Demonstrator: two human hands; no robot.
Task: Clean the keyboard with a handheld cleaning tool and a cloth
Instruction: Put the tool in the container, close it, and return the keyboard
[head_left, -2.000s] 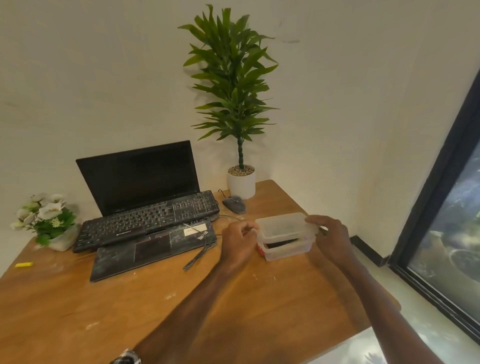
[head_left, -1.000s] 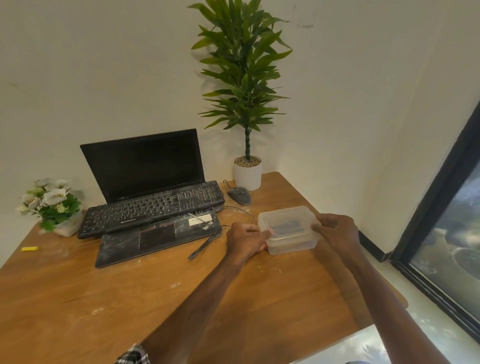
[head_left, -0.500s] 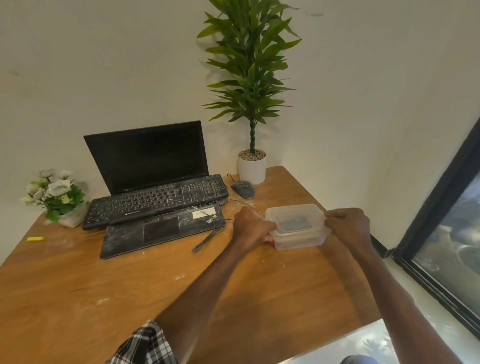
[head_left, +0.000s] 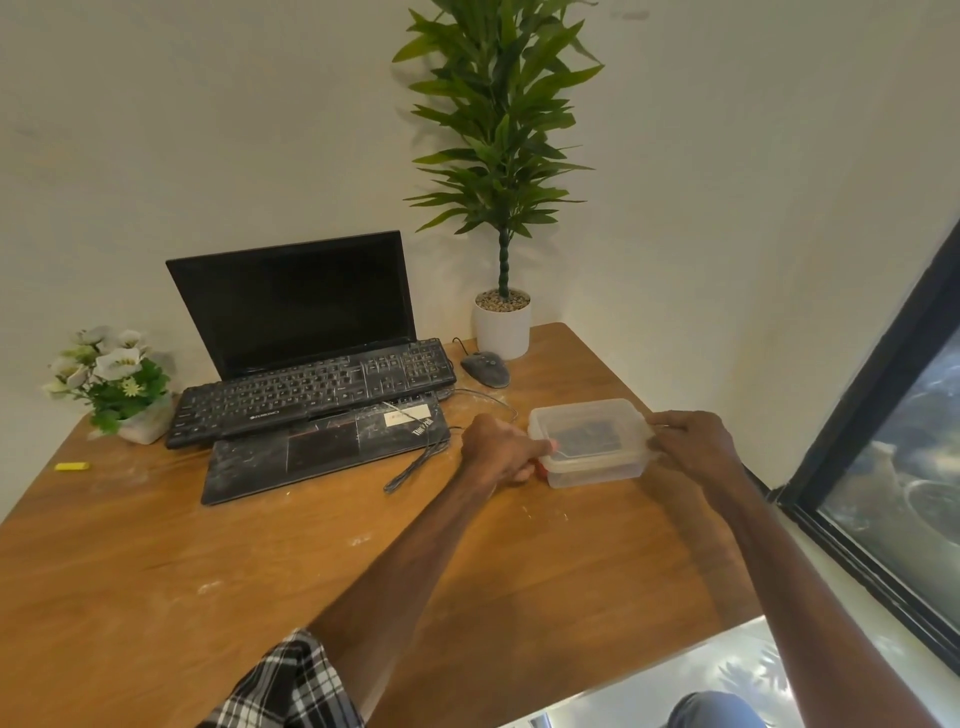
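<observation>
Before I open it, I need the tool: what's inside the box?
In the box, a dark shape shows through the cloudy lid, plus something red at its left end. The plastic hides what they are.

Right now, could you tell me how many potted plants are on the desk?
2: a tall leafy plant in a white pot behind the mouse, and a small white-flowered plant left of the keyboard. None looks hidden.
</observation>
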